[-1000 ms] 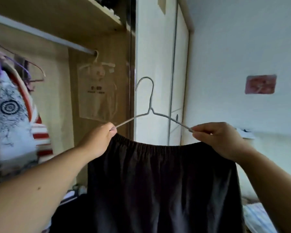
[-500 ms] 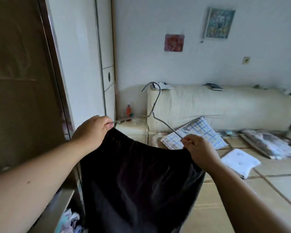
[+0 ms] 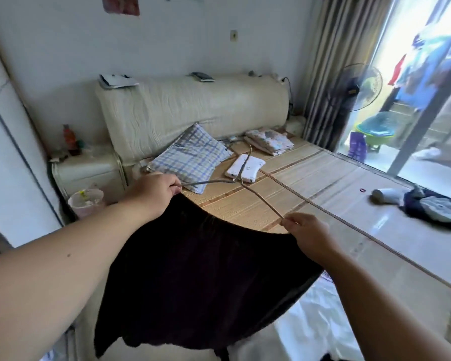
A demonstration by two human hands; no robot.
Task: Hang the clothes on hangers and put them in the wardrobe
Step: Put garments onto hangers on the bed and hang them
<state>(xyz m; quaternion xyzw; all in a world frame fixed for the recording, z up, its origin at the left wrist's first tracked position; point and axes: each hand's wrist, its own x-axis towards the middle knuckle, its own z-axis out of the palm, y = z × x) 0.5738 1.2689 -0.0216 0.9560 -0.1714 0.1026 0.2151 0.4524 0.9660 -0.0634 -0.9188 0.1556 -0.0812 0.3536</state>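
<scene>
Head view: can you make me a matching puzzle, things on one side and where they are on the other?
1 wire hanger
2 checked pillow
3 standing fan
4 orange bottle

A beside the curtain
B on the bedside cabinet
C held by left hand and right hand
D on the bed by the headboard

Pairs: 1-C, 2-D, 3-A, 4-B.

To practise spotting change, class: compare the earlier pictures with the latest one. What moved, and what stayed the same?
The person turned from the wardrobe toward the bed. The hanger, upright before, now tips forward, hook pointing away. Left hand and right hand still grip its ends, the dark garment still on it.
</scene>
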